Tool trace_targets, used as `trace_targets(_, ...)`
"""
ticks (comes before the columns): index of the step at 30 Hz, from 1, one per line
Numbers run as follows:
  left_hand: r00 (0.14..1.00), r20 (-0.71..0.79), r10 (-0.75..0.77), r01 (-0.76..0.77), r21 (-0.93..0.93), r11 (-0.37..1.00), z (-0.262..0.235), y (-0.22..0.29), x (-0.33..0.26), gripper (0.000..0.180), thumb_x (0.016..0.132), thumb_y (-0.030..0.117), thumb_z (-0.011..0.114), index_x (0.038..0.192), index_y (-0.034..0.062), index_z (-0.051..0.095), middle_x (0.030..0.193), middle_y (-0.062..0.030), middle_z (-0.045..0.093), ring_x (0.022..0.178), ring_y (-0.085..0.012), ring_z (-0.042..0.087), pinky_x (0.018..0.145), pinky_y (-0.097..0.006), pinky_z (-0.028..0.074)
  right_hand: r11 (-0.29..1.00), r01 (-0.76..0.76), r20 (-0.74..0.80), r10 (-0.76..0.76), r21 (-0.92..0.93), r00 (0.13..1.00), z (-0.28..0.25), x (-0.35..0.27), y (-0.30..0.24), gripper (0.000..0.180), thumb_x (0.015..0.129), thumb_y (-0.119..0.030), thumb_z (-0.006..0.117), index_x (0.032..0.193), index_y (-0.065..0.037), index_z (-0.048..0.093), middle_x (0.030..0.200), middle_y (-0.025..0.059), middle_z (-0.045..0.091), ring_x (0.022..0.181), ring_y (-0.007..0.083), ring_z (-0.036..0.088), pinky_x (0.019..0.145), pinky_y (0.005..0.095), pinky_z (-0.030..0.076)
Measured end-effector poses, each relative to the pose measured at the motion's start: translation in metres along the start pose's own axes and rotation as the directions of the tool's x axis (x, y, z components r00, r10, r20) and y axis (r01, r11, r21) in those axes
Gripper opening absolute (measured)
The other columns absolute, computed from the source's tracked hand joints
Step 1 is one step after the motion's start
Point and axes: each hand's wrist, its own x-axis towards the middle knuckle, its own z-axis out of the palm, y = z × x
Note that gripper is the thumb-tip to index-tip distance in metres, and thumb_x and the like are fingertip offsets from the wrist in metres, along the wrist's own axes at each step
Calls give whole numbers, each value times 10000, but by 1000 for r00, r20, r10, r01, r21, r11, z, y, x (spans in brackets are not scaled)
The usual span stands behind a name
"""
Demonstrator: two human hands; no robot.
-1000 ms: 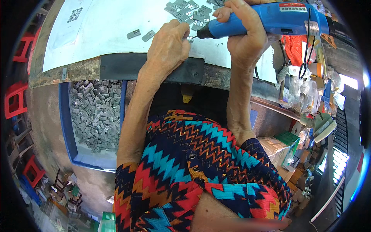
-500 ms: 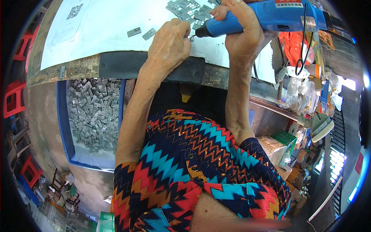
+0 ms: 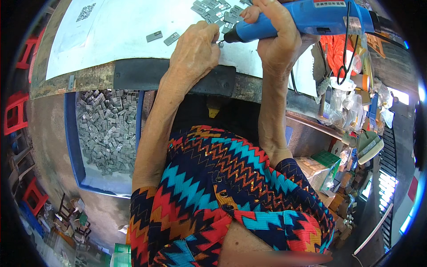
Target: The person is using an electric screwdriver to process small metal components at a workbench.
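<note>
My right hand (image 3: 280, 38) is wrapped round a blue electric screwdriver (image 3: 307, 18), held nearly level with its black nose pointing left. The tool's thin bit meets a small grey part (image 3: 220, 43) at the fingertips of my left hand (image 3: 195, 49). Those left fingers are closed in a pinch on the part, most of which they hide. Two loose grey rectangular pieces, one (image 3: 154, 36) farther left and another (image 3: 171, 38) beside my left hand, lie on the white sheet (image 3: 120, 40). Beyond my hands lies a heap of similar grey pieces (image 3: 215, 11).
Below the table's left edge stands a blue bin (image 3: 73, 147) full of grey pieces. A black pad (image 3: 142, 73) covers part of the table's front edge. Plastic bags (image 3: 351, 104), a red bag (image 3: 336, 51) and a lamp (image 3: 370, 146) are at right. Red stools (image 3: 17, 113) stand far left.
The screwdriver and my right hand have shifted very slightly left, and the hanging black cord loop has swung a little. My left hand stays in place.
</note>
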Motion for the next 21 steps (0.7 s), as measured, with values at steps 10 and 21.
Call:
trace_targets(10, 998, 44, -40, 39, 21, 999, -3, 1, 1, 104, 729, 43, 593, 804, -13, 547, 784, -132, 550, 744, -253, 545, 696, -359, 443, 1000, -1, -38, 1, -8, 999, 8, -4, -1, 177, 711, -8, 607, 849, 23, 499, 656, 100, 561, 497, 150, 547, 496, 281, 468)
trace_targets(21, 996, 41, -83, 83, 7, 997, -1, 5, 4, 121, 708, 15, 636, 785, -22, 551, 756, -128, 576, 690, -249, 557, 664, -350, 462, 994, 17, 42, -13, -109, 999, 3, -2, 8, 126, 695, -1, 637, 770, -12, 537, 605, 46, 543, 478, 118, 528, 459, 243, 428)
